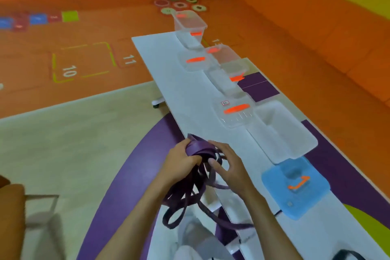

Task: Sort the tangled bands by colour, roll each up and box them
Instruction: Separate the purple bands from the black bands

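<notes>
A purple band [200, 150] is partly rolled at its top end, and its long loose loops [185, 200] hang down over the near edge of the white table [168, 74]. My left hand [181, 162] grips the rolled end from the left. My right hand [228, 164] touches the roll from the right, fingers spread and bent. An open clear box [282, 133] stands just right of my hands, with a clear lid [236, 114] bearing an orange handle beyond it. A blue lid [295, 186] lies to the near right.
Further along the table stand two more clear boxes [190, 25] [230, 69] with orange clips and another lid [195, 61]. A dark band end [348, 256] shows at the bottom right. A chair [31, 213] stands on the floor at left.
</notes>
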